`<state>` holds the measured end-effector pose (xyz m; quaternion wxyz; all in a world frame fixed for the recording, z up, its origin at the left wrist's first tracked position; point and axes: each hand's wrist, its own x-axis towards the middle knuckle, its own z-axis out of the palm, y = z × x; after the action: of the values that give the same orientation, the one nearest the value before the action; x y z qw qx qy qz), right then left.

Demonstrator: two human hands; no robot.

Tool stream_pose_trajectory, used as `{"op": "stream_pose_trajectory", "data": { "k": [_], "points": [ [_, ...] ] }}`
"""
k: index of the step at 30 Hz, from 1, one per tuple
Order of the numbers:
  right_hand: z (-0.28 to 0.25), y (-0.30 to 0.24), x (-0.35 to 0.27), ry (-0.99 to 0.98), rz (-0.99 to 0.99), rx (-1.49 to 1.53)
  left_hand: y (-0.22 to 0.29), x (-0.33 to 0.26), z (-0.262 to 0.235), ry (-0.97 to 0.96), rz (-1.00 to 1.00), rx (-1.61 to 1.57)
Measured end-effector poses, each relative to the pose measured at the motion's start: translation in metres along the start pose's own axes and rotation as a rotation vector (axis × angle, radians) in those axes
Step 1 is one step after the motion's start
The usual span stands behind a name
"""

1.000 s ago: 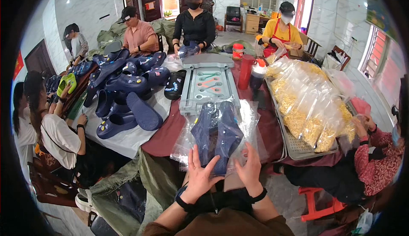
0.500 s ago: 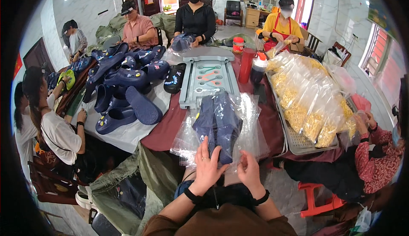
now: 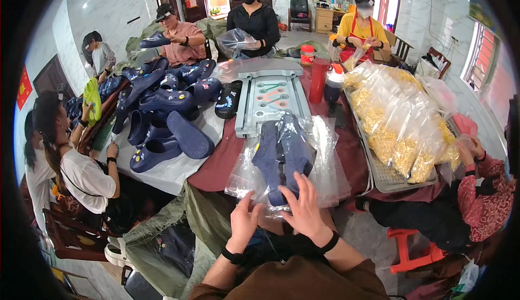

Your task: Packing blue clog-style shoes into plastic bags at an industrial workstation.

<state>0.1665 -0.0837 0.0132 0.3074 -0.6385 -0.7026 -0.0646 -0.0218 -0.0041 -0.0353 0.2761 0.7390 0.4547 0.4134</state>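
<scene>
A pair of navy blue clogs (image 3: 290,151) lies soles up inside a clear plastic bag (image 3: 328,164) at the table's near edge. My right hand (image 3: 304,207) rests on the near end of the clogs, its fingers stretched over the plastic. At the bag's near left edge is my left hand (image 3: 245,221), fingers raised and thumb apart, with nothing plainly held. Just beyond the bag lies a grey plastic panel (image 3: 271,97) with green and orange markings. A black clog (image 3: 228,99) stands beside the panel's left edge.
Navy clogs (image 3: 168,102) are heaped at left. Right of the panel stand a red cylinder (image 3: 318,80) and a dark bottle (image 3: 333,83). A metal tray (image 3: 374,178) holds several bags of yellow pieces. A green sack (image 3: 203,218) hangs open near my left arm. Several people work around the table.
My left hand has left the clogs for the bag's near left edge. My right hand has moved from the bag's edge onto the clogs. Across the table, a person has raised a clog.
</scene>
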Motion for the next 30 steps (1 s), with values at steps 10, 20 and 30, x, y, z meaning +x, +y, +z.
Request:
{"op": "stream_pose_trajectory", "data": {
  "k": [10, 20, 30],
  "points": [
    [0.029, 0.006, 0.009, 0.29, 0.165, 0.172, 0.021, -0.006, -0.01, -0.001, 0.039, -0.317],
    [0.008, 0.007, -0.004, 0.123, 0.079, 0.331, -0.003, -0.014, -0.017, -0.069, -0.042, -0.127],
    [-0.008, 0.02, -0.037, 0.212, 0.228, 0.276, 0.018, -0.006, -0.007, -0.103, 0.062, -0.067]
  ]
}}
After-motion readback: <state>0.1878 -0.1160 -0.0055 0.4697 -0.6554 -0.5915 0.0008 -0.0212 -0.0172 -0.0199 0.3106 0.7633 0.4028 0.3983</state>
